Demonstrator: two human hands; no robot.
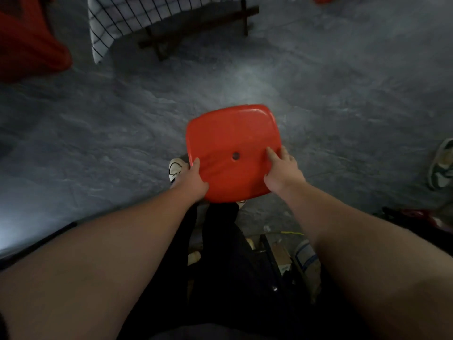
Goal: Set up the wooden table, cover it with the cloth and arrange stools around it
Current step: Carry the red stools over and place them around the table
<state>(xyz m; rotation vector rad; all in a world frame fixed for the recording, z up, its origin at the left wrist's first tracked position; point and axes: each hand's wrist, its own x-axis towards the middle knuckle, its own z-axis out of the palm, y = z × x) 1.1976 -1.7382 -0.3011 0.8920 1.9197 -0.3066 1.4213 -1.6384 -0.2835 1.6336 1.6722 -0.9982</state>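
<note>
- Both forearms bare; no sleeves, watch or bands in view.
- left hand [193, 179] and right hand [282, 171]: no gloves, no rings seen.
- Trousers [220, 241] black, full length.
- Shoe [175, 169] pale, white or cream with a dark edge; blur makes the trim hard to read.

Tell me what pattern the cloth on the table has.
The cloth is white with a dark grid check, seen in the head view.
</note>
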